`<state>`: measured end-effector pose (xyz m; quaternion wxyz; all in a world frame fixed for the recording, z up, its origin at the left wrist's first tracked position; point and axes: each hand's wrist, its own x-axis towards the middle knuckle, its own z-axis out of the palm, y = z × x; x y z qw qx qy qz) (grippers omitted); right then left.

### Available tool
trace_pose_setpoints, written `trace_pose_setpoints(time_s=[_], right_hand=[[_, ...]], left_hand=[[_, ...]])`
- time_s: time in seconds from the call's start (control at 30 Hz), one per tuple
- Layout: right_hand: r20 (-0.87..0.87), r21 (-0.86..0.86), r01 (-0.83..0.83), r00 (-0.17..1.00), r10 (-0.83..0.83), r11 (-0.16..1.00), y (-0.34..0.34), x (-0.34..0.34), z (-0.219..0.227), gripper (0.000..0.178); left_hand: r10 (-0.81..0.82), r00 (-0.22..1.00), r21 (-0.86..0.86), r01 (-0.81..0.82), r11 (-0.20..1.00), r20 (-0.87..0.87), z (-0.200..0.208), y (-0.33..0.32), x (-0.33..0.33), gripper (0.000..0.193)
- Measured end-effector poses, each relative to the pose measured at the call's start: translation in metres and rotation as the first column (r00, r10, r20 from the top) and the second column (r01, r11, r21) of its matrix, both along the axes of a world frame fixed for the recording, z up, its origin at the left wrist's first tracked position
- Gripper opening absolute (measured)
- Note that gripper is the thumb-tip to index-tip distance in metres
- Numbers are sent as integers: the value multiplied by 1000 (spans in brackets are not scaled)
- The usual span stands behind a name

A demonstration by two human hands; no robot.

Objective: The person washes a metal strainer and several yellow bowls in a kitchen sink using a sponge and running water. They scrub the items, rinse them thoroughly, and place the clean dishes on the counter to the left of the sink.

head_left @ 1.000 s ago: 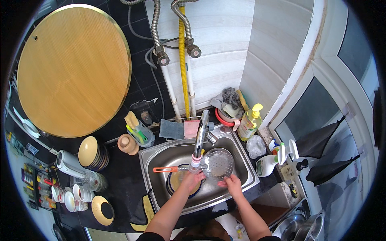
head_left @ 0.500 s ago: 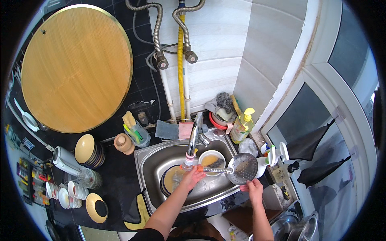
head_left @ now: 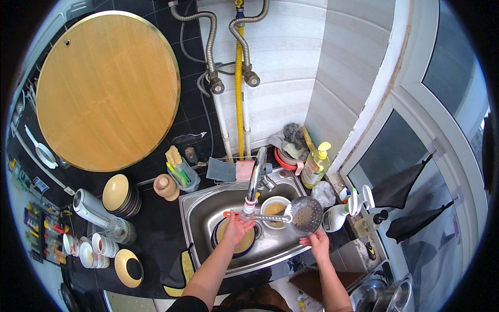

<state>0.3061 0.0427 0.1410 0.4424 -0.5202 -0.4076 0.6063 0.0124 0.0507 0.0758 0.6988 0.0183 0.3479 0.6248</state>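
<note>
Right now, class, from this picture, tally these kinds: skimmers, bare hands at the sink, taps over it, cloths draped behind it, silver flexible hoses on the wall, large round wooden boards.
Skimmer: 1
Left hand, right hand: 2
Tap: 1
Grey cloth, pink cloth: 2
Left hose, right hose: 2
Round wooden board: 1
Total: 9

1. A metal skimmer (head_left: 306, 213) with a round, perforated, dark grey head is held up over the right part of the sink (head_left: 201, 216).
2. Brownish marks are seen at the head's middle.
3. The long silvery handle (head_left: 270, 218) is pointed left, passed across the white bowl (head_left: 275, 198) and partly hidden by the faucet (head_left: 254, 179).
4. The handle is ended in orange at the left.
</note>
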Motion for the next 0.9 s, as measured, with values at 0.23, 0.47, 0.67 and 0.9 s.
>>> trace_pose_setpoints(time_s=[0.23, 0.47, 0.67, 0.9], right_hand=[[-68, -54, -70, 995, 66, 996, 10, -39, -24, 13], [-48, -93, -35, 998, 31, 995, 25, -38, -30, 16], [-71, -135, -103, 993, 94, 985, 29, -45, -48, 18], [-110, -212, -238, 970, 219, 948, 28, -79, -66, 17]], left_hand=[[-36, 999, 36, 37, 999, -18, 7, -4, -1, 72], [-91, 996, 93, 92, 991, -20, 9, 9, -2, 63], [2, 1000, 52, 0, 999, -29, 20, 8, -12, 55], [95, 989, 84, -86, 993, -111, 33, -18, -50, 55]])
